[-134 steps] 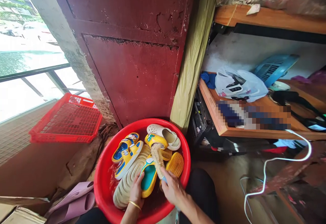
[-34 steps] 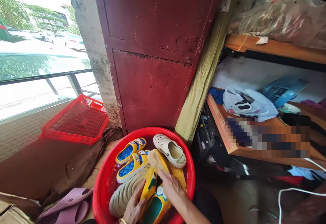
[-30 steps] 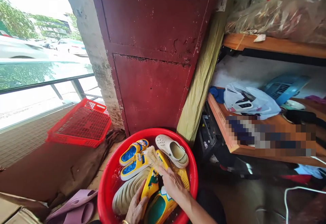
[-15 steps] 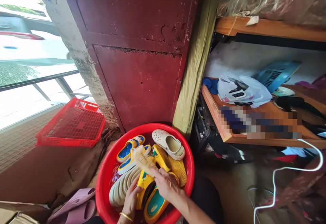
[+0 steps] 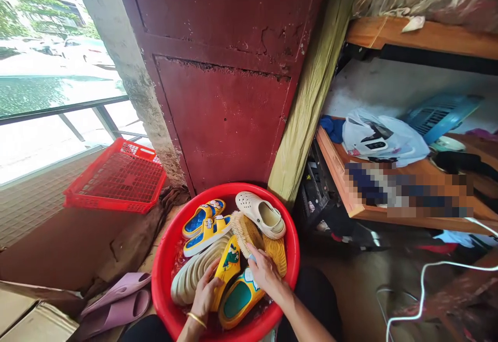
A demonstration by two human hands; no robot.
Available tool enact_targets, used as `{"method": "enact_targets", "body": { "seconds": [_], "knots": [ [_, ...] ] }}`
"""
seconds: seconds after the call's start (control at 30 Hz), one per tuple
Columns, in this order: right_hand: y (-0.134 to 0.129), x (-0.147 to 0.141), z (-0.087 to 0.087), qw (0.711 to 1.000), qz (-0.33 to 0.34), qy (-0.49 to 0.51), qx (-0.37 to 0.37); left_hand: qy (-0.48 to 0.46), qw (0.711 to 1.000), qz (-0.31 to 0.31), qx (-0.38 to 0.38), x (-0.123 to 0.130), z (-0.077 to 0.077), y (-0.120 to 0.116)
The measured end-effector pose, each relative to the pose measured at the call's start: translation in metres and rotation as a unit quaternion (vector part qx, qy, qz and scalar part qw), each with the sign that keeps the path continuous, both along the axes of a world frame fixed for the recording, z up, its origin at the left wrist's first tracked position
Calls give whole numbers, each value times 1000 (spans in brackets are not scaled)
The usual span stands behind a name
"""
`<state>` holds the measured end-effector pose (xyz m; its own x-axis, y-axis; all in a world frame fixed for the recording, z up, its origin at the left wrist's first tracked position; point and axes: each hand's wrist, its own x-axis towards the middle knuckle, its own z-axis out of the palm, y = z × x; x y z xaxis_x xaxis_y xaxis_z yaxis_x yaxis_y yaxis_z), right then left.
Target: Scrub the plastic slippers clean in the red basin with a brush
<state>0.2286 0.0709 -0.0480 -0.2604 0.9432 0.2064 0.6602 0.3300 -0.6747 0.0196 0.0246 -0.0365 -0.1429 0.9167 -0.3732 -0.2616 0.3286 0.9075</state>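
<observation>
My left hand, with a gold bangle at the wrist, grips the side of a yellow slipper bearing a green cartoon figure. In my right hand is a scrubbing brush, its pale bristles turned left, just above that slipper. Both hands are over a red basin full of footwear. Close to my right hand lies another yellow slipper with a teal insole. A white clog, a blue and yellow slipper, an upturned beige shoe and a yellow sole surround them.
Purple slippers and a cardboard box are left of the basin. A red crate stands farther back by a maroon door. On the right, a wooden shelf holds a plastic bag; a white cable hangs below.
The brush has swung right, from over the blue and yellow slippers to beside the held slipper, with its bristles now facing left. My left hand keeps its hold. The camera view has shifted slightly.
</observation>
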Motion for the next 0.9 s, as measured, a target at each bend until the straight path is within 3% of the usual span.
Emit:
{"method": "enact_targets", "body": {
  "seconds": [0.2,0.37,0.53,0.63,0.73,0.9],
  "knots": [
    [11,1,7,998,1,-53,-37,-43,997,42,-50,-5,4,-4],
    [6,-8,16,999,9,43,18,-69,994,84,-19,-3,14,-6],
    [10,-32,38,989,-47,125,60,-89,995,49,22,6,18,-9],
    [17,-42,51,985,-43,148,74,-93,994,40,28,8,16,-10],
    [14,-45,49,986,-22,158,43,-98,994,35,34,8,10,-9],
    [4,-39,37,974,-46,206,-83,-106,993,20,49,8,4,-10]
  ]
}}
